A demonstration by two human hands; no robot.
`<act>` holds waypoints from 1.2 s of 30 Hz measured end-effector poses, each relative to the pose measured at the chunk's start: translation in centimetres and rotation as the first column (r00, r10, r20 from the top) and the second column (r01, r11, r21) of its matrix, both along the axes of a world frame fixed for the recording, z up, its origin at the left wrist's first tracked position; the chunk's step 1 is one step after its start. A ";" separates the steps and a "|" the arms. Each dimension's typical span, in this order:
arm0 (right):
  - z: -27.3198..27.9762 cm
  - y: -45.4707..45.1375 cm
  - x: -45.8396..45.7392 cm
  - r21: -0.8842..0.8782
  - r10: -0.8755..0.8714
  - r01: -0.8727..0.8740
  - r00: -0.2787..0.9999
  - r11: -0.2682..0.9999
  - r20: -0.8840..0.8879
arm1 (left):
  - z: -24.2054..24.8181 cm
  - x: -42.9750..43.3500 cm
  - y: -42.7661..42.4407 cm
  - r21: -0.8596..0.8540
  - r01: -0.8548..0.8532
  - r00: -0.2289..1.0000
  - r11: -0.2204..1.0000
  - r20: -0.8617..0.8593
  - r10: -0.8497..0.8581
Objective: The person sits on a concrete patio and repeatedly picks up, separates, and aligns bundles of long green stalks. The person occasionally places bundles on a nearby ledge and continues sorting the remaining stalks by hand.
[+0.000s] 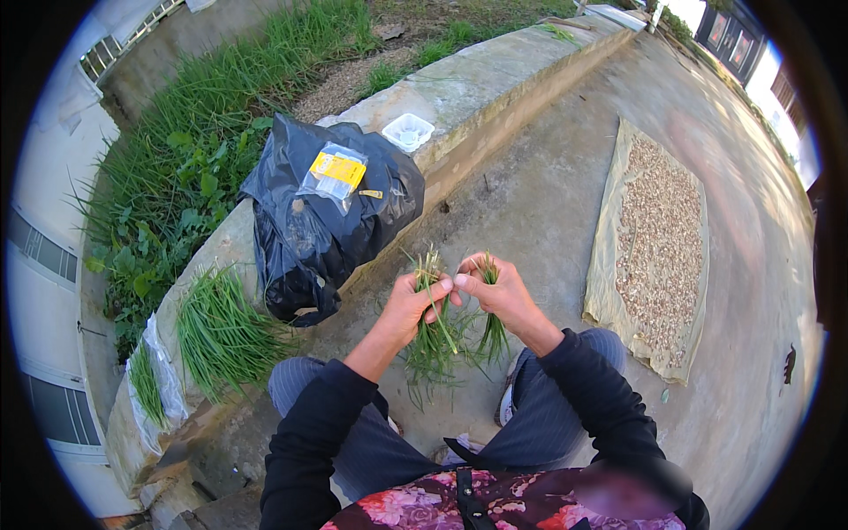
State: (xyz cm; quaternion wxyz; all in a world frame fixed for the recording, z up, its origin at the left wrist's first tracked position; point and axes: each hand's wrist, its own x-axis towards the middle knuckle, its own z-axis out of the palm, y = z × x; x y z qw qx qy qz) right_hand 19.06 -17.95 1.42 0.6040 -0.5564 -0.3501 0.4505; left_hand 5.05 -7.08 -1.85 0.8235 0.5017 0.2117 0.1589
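Observation:
My left hand (pixel 412 306) is closed around a bunch of thin green stalks, likely chives (pixel 430 348), whose pale cut ends point up and whose leaves hang down. Close beside it, my right hand (pixel 493 291) holds a smaller bunch of the same greens (pixel 492 334). The thumbs and fingertips of both hands meet between the bunches; whether they pinch a single stalk there is too small to tell. A large heap of the greens (pixel 222 331) lies on the low concrete wall to the left. Past it, a small bunch (pixel 147 384) rests on a clear plastic sheet (pixel 173 391).
A full black plastic bag (pixel 318 245) leans on the wall, with a yellow-labelled clear packet (pixel 336 171) on top. Behind it sits a white plastic tray (pixel 408 132). Small pale and brown pieces (pixel 659 245) are spread on a sheet (pixel 601 265) at right. Plants (pixel 192 179) grow behind the wall.

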 end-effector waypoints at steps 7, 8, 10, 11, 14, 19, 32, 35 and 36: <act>-1.6 0.2 0.7 -0.051 -0.174 0.170 0.981 0.984 -0.086 | 0.3 0.3 -0.2 0.018 0.035 0.999 0.999 -0.038 -0.034; -1.7 0.3 0.8 -0.050 -0.233 0.228 0.964 0.972 -0.129 | 0.3 0.3 -0.2 0.015 0.030 0.999 0.999 -0.037 -0.030; -1.9 0.3 1.3 -0.060 -0.275 0.269 0.945 0.961 -0.176 | 0.3 0.1 -0.2 0.009 0.020 0.999 1.000 -0.037 -0.019; -2.1 0.1 1.7 -0.070 -0.261 0.253 0.948 0.965 -0.181 | 0.3 0.1 -0.2 0.008 0.018 0.999 1.000 -0.039 -0.018; -2.1 -0.1 1.4 -0.071 -0.190 0.184 0.978 0.980 -0.082 | 0.3 0.1 -0.1 0.004 0.019 0.999 1.000 -0.038 -0.019; -1.0 -0.1 0.4 -0.039 -0.101 0.098 0.992 0.994 -0.077 | 0.3 0.2 -0.2 -0.012 0.017 0.999 1.000 -0.046 -0.017; -2.6 0.4 1.8 -0.036 -0.217 0.227 0.960 0.973 0.178 | 0.4 0.1 -0.2 0.022 0.023 0.998 0.999 -0.051 -0.022; -2.7 0.2 2.4 -0.108 -0.208 0.218 0.973 0.970 0.096 | 0.5 -0.1 -0.2 0.016 0.024 0.999 1.000 -0.047 -0.023; -2.7 0.0 2.5 -0.143 -0.152 0.163 0.985 0.976 0.084 | 0.6 -0.1 -0.2 0.017 0.020 0.999 1.000 -0.049 -0.019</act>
